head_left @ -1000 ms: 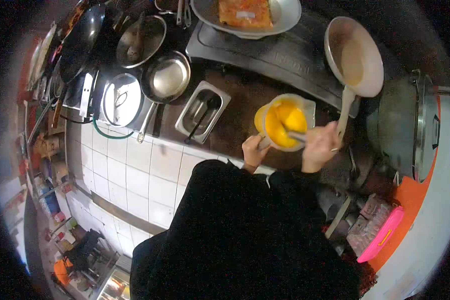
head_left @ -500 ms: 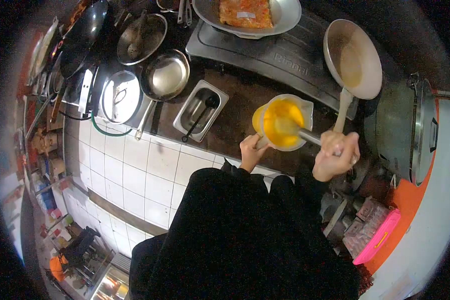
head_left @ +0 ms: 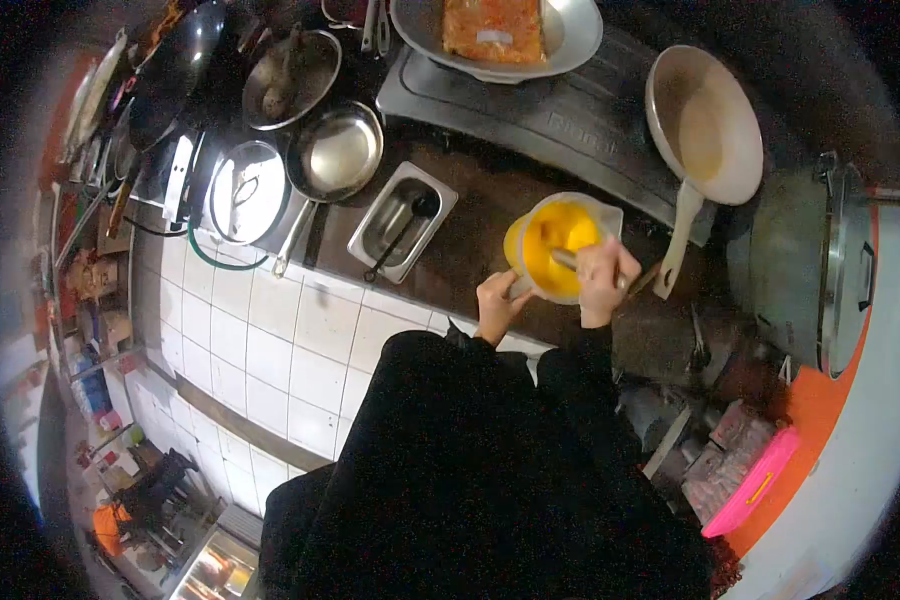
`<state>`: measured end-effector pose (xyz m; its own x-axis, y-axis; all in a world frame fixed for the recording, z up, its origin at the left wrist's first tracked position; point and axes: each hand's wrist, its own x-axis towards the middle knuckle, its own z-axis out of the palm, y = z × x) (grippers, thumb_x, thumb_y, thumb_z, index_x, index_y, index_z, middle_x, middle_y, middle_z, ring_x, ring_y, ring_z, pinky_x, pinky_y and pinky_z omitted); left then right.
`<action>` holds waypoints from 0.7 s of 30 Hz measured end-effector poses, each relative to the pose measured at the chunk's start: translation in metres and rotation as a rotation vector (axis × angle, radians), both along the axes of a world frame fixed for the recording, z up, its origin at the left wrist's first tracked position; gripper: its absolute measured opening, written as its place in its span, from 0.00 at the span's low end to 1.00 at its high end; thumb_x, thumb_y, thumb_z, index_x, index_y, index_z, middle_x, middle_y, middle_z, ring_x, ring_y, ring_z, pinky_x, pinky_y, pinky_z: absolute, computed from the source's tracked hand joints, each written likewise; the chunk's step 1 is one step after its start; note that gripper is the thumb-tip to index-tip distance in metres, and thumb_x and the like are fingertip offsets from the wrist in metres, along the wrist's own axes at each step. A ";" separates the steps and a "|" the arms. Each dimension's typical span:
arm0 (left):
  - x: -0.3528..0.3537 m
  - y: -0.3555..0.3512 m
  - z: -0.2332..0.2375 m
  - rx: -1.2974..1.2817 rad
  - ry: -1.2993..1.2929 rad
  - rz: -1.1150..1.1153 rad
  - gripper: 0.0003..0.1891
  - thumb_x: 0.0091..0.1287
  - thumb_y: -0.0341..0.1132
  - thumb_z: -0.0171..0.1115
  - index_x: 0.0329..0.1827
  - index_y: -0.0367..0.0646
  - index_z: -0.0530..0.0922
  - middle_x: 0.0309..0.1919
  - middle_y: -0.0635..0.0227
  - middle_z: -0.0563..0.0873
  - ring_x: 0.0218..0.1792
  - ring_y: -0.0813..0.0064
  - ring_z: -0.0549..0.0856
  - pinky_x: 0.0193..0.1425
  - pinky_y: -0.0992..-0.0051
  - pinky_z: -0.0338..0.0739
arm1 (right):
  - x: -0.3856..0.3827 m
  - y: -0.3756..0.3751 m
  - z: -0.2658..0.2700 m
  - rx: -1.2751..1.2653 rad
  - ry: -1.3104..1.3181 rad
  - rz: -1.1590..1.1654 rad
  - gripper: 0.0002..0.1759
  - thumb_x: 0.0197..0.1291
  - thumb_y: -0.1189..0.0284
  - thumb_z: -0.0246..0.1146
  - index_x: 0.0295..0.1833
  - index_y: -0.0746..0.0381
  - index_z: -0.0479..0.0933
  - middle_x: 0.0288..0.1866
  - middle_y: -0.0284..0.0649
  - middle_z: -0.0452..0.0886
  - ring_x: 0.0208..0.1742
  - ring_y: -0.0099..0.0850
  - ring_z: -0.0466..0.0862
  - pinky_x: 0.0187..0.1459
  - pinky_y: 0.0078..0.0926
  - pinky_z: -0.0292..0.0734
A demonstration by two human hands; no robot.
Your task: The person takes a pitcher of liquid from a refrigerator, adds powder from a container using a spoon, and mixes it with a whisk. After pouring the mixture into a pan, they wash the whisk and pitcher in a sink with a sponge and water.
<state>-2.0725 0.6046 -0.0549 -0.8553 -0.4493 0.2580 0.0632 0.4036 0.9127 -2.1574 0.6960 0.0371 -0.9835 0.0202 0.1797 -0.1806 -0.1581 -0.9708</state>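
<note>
A white plastic jug (head_left: 613, 222) with yellow beaten egg (head_left: 568, 222) in it stands on the dark counter in front of me. My left hand (head_left: 500, 300) is closed around the jug's handle at its near left side. Over the jug's right rim, my right hand (head_left: 603, 278) grips a whisk (head_left: 562, 258) by its metal handle. The whisk's head dips into the yellow liquid, blurred and partly hidden. Just right of my right hand lies the pale handle of a white frying pan (head_left: 715, 125), which rests on the stove's right end.
A gas stove (head_left: 510, 115) spans the back, bearing a wide pan (head_left: 575, 40) with a reddish packet (head_left: 490, 28). Left of the jug sit a steel container (head_left: 403, 222) with a black ladle and a steel frying pan (head_left: 338, 150). A big pot (head_left: 805, 260) stands at right.
My right hand has moved left and nearer the jug with the whisk, its handle now more upright. My left hand stays on the jug's handle. The view has shifted slightly.
</note>
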 end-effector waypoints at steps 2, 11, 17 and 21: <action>-0.003 0.000 0.002 -0.016 0.036 0.010 0.15 0.34 0.30 0.67 0.25 0.38 0.73 0.14 0.60 0.70 0.16 0.65 0.70 0.18 0.75 0.63 | -0.014 0.006 -0.003 -0.060 -0.151 -0.095 0.16 0.55 0.68 0.49 0.17 0.61 0.61 0.09 0.29 0.60 0.09 0.15 0.59 0.12 0.13 0.54; 0.000 0.001 -0.004 0.001 -0.016 0.000 0.14 0.34 0.30 0.66 0.24 0.38 0.72 0.15 0.60 0.72 0.18 0.64 0.73 0.21 0.73 0.64 | -0.010 -0.004 0.021 -0.077 0.055 -0.155 0.17 0.55 0.74 0.47 0.14 0.59 0.59 0.08 0.30 0.60 0.09 0.16 0.59 0.11 0.13 0.51; 0.001 -0.001 0.005 -0.031 -0.070 -0.021 0.14 0.34 0.32 0.66 0.23 0.38 0.71 0.16 0.60 0.72 0.18 0.63 0.72 0.20 0.73 0.65 | -0.018 -0.008 -0.006 -0.116 -0.031 -0.395 0.17 0.54 0.72 0.49 0.14 0.61 0.60 0.08 0.32 0.60 0.08 0.18 0.59 0.11 0.16 0.54; -0.004 -0.002 0.006 -0.048 -0.039 -0.040 0.15 0.34 0.32 0.67 0.21 0.38 0.70 0.15 0.60 0.70 0.18 0.63 0.72 0.19 0.74 0.64 | -0.033 -0.012 0.031 -0.022 -0.096 -0.123 0.17 0.54 0.73 0.48 0.14 0.61 0.59 0.10 0.32 0.61 0.10 0.17 0.60 0.13 0.13 0.55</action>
